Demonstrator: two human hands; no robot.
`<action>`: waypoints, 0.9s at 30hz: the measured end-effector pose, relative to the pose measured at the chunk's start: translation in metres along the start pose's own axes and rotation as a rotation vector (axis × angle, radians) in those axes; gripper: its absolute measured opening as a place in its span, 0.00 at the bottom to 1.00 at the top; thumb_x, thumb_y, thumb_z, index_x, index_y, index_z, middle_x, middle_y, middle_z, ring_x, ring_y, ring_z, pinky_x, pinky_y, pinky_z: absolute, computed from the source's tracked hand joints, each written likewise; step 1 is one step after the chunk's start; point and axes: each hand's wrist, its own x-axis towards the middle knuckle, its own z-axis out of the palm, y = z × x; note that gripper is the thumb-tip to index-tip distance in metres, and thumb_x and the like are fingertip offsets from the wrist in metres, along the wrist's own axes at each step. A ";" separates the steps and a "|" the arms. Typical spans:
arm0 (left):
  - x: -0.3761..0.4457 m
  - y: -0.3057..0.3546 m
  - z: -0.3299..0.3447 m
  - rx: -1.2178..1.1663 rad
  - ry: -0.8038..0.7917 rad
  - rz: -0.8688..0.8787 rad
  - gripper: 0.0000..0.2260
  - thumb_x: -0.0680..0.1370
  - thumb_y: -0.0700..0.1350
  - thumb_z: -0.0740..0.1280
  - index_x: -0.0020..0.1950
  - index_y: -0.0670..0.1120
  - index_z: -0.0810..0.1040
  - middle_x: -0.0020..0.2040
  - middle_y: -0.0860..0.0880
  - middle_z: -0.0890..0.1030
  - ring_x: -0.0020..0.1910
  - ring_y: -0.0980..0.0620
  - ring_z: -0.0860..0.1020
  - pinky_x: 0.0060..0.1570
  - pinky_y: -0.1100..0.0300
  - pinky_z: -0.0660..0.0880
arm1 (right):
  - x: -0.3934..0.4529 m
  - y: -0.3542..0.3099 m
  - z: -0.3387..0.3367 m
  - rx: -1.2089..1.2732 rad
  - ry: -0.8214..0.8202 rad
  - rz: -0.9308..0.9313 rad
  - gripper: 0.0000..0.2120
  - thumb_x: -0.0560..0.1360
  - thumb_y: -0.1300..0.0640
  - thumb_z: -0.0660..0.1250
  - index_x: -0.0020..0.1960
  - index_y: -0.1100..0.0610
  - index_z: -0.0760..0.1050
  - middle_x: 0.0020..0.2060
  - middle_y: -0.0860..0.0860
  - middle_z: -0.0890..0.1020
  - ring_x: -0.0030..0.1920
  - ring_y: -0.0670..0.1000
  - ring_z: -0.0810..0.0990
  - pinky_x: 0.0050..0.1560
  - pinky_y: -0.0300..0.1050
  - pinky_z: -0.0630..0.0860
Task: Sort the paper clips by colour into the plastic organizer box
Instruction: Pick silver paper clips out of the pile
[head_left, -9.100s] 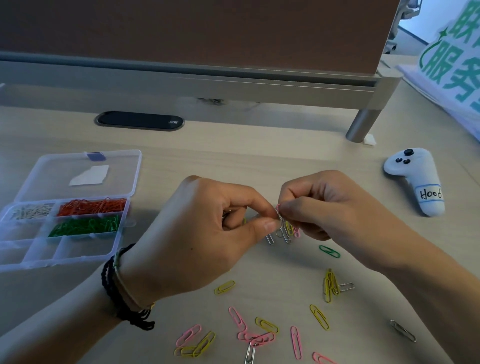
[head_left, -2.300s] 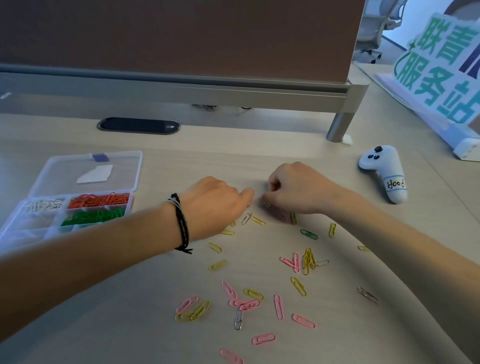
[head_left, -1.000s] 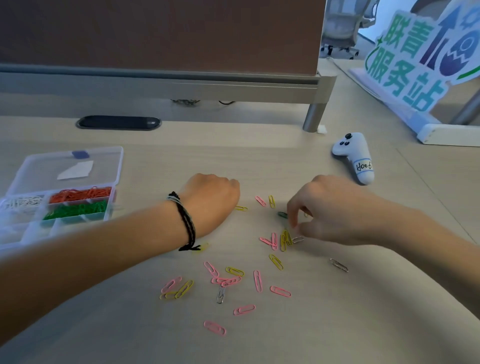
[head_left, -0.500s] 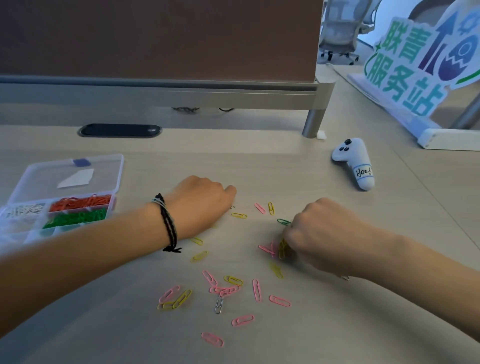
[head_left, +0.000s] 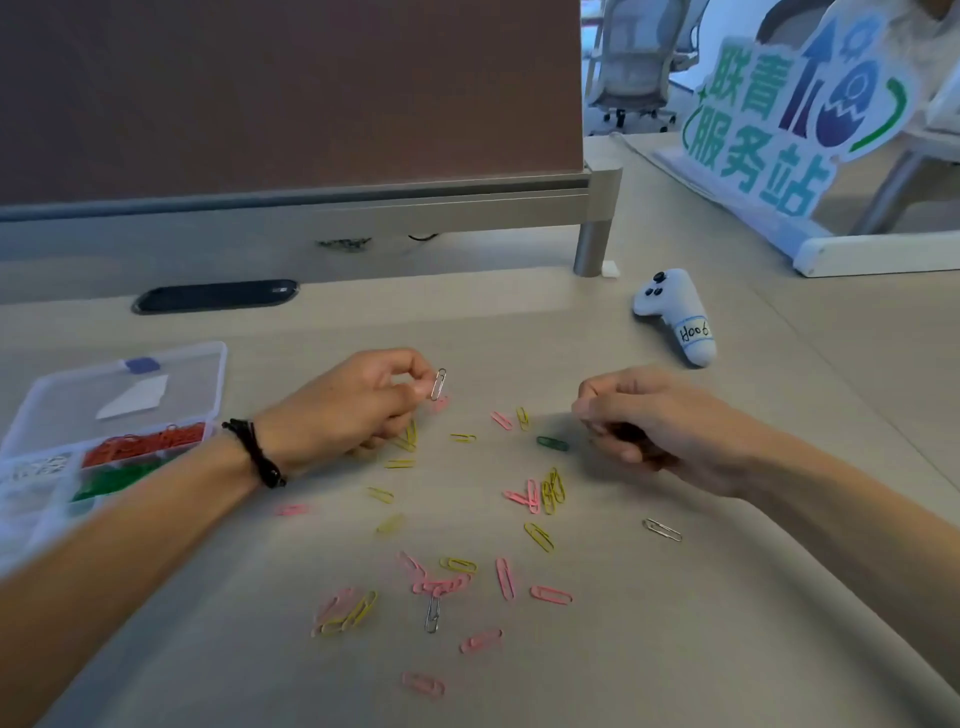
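Note:
My left hand (head_left: 353, 410) pinches a silver paper clip (head_left: 439, 383) upright between thumb and forefinger, just above the desk; yellow clips (head_left: 409, 435) show under its curled fingers. My right hand (head_left: 649, 423) hovers to the right with its fingers curled, and no clip shows in it. Loose pink clips (head_left: 505, 578) and yellow clips (head_left: 551, 484) lie scattered between and in front of my hands, with one green clip (head_left: 551, 443) and two silver clips (head_left: 662, 529) (head_left: 432, 613). The clear organizer box (head_left: 78, 395) lies open at the left, holding white, orange and green clips in separate compartments.
A white game controller (head_left: 675, 312) lies at the back right. A desk divider with a metal post (head_left: 589, 244) runs along the back, with a dark cable grommet (head_left: 215, 296) in front of it. A sign with a white base (head_left: 878, 254) stands far right.
My right hand lifted off the pink and yellow pile and drew back to the right. My left hand rose and now pinches a silver clip. The view shifted slightly.

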 end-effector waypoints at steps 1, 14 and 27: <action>-0.006 -0.003 0.005 -0.282 -0.098 -0.016 0.05 0.83 0.43 0.61 0.48 0.45 0.70 0.25 0.51 0.61 0.21 0.56 0.55 0.21 0.67 0.53 | -0.002 0.000 -0.004 0.100 0.009 0.029 0.14 0.77 0.56 0.64 0.34 0.56 0.67 0.25 0.54 0.66 0.26 0.49 0.58 0.29 0.46 0.48; 0.026 0.058 0.125 -0.699 -0.570 -0.147 0.16 0.82 0.48 0.55 0.34 0.48 0.62 0.27 0.52 0.58 0.22 0.58 0.54 0.19 0.66 0.49 | -0.061 0.008 -0.024 -0.015 0.143 0.194 0.18 0.81 0.55 0.58 0.32 0.55 0.68 0.26 0.49 0.61 0.28 0.50 0.55 0.28 0.44 0.51; 0.003 0.033 0.142 1.061 -0.107 0.792 0.09 0.78 0.58 0.62 0.54 0.56 0.74 0.29 0.51 0.75 0.31 0.48 0.76 0.30 0.56 0.64 | -0.086 0.007 -0.002 -1.176 0.255 -0.032 0.07 0.74 0.44 0.67 0.49 0.45 0.79 0.35 0.43 0.72 0.41 0.49 0.72 0.37 0.45 0.64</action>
